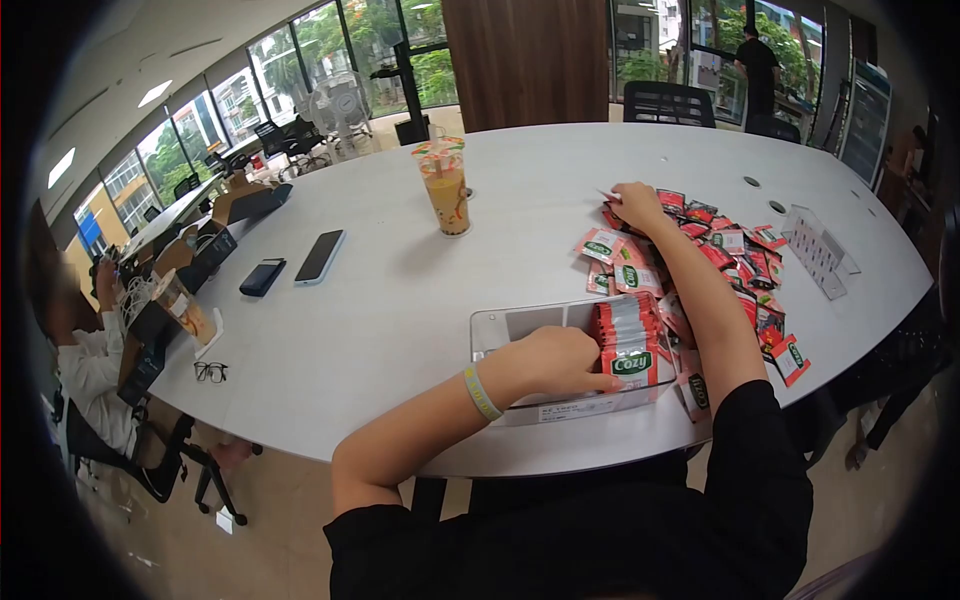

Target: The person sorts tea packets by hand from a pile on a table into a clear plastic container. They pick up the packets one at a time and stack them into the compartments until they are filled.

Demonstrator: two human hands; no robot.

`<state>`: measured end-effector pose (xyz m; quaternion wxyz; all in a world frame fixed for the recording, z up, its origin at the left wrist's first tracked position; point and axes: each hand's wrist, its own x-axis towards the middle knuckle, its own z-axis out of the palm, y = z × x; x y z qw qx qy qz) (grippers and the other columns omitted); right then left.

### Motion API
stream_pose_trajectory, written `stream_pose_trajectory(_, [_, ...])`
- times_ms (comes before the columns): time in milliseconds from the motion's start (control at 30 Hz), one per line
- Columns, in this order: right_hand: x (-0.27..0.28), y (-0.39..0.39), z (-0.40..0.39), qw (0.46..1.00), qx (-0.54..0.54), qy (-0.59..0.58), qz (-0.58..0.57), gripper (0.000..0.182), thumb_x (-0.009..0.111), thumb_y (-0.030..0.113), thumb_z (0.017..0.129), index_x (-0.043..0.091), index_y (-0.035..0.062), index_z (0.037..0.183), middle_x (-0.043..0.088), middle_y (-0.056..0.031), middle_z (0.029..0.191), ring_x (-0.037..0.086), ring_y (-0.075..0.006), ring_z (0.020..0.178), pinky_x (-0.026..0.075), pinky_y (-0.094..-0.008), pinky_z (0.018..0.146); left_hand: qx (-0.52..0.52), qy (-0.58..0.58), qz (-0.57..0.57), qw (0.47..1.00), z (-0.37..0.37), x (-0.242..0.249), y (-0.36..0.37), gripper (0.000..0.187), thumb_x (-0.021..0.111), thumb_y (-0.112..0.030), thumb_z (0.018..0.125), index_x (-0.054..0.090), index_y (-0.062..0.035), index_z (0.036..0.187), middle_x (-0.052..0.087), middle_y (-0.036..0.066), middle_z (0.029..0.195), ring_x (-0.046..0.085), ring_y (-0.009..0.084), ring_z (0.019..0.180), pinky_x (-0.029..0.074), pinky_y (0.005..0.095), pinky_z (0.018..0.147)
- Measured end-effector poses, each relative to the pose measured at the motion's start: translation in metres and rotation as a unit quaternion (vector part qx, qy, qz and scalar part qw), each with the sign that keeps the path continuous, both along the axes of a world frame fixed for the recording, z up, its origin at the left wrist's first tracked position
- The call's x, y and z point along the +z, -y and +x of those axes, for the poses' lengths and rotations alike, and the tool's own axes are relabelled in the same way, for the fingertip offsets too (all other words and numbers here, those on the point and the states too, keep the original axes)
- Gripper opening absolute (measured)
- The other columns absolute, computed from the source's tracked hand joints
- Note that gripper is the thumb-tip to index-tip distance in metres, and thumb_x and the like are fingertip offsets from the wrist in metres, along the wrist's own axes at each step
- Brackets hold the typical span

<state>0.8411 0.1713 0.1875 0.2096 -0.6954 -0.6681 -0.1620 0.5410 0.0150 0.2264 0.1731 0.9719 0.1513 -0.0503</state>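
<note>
A clear plastic box point(500, 325) stands near the table's front edge, with a row of upright red and white Cozy sachets point(628, 335) at its right end. My left hand point(562, 360), with a wristband at the wrist, reaches into the box and rests against the sachets. Its thumb lies on the front sachet and its other fingers are curled, partly hidden. Farther back, my right hand point(638, 205) is at the far left edge of a loose pile of red and pink sachets point(735, 255). Its fingers are closed on the corner of a sachet.
A bubble tea cup point(446, 195), a phone point(320, 257), a dark wallet point(262, 277) and glasses point(211, 372) lie or stand on the white table point(370, 370). A clear acrylic holder point(820, 255) is at the right. One person sits at the left; another stands far back right.
</note>
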Motion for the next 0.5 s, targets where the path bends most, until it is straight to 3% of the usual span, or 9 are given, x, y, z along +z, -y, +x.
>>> stream_pose_trajectory(167, [0.050,0.032,-0.018,0.990,0.060,-0.076,0.105,0.018,0.063,0.021,0.069,0.058,0.0068,0.080,0.063,-0.0138,0.072,0.061,-0.0339,0.068,0.047,-0.0405,0.062,0.006,-0.027,0.000,1.000,-0.001,0.003,-0.002,0.068,0.042,-0.058,0.085,0.052,0.0009,0.053,0.050,0.018,0.054,0.052,0.0359,0.054,0.043,0.0424,0.058])
stream_pose_trajectory(233, [0.080,0.066,-0.029,0.976,0.125,-0.122,0.128,0.018,0.063,0.018,0.069,0.053,0.0039,0.073,0.062,-0.0146,0.073,0.061,-0.0307,0.071,0.046,-0.0386,0.061,-0.004,-0.007,-0.008,1.000,-0.001,-0.002,-0.003,0.069,0.041,-0.058,0.086,0.054,0.0003,0.052,0.051,0.016,0.051,0.053,0.0337,0.053,0.043,0.0417,0.057])
stream_pose_trajectory(300, [0.100,0.092,-0.035,0.956,0.200,-0.111,0.184,0.017,0.060,0.013,0.066,0.047,0.0023,0.066,0.062,-0.0151,0.084,0.060,-0.0289,0.083,0.045,-0.0378,0.066,0.007,-0.053,-0.055,0.997,-0.001,0.009,-0.002,0.070,0.039,-0.059,0.086,0.057,0.0000,0.053,0.052,0.012,0.049,0.055,0.0297,0.052,0.044,0.0398,0.057])
stream_pose_trajectory(333, [0.108,0.108,-0.038,0.938,0.267,-0.092,0.202,0.018,0.059,0.012,0.064,0.044,0.0024,0.063,0.062,-0.0149,0.092,0.058,-0.0300,0.091,0.045,-0.0383,0.072,0.007,-0.056,-0.075,0.996,-0.001,0.017,0.000,0.067,0.042,-0.058,0.086,0.058,-0.0003,0.054,0.054,0.008,0.049,0.055,0.0217,0.047,0.044,0.0349,0.053])
stream_pose_trajectory(367, [0.112,0.125,-0.042,0.914,0.332,-0.074,0.221,0.019,0.058,0.010,0.063,0.040,0.0026,0.060,0.062,-0.0148,0.099,0.056,-0.0311,0.100,0.044,-0.0388,0.079,0.004,-0.058,-0.081,0.995,-0.001,0.019,0.002,0.067,0.042,-0.058,0.086,0.058,-0.0003,0.054,0.054,0.008,0.049,0.055,0.0217,0.047,0.044,0.0349,0.053])
stream_pose_trajectory(467, [0.116,0.178,-0.063,0.901,0.401,-0.012,0.168,0.019,0.057,0.008,0.060,0.038,0.0047,0.057,0.059,-0.0142,0.114,0.047,-0.0359,0.117,0.030,-0.0514,0.099,0.049,0.112,-0.257,0.959,0.000,0.019,0.002,0.059,0.055,-0.051,0.084,0.056,-0.0025,0.049,0.052,0.003,0.046,0.050,0.0088,0.041,0.038,0.0243,0.041])
stream_pose_trajectory(500, [0.114,0.197,-0.074,0.904,0.398,0.028,0.153,0.018,0.056,0.007,0.059,0.039,0.0051,0.057,0.058,-0.0141,0.117,0.045,-0.0361,0.120,0.023,-0.0556,0.103,0.049,0.110,-0.260,0.958,0.001,0.021,0.000,0.059,0.055,-0.051,0.084,0.056,-0.0025,0.049,0.052,0.003,0.046,0.050,0.0088,0.041,0.038,0.0243,0.041])
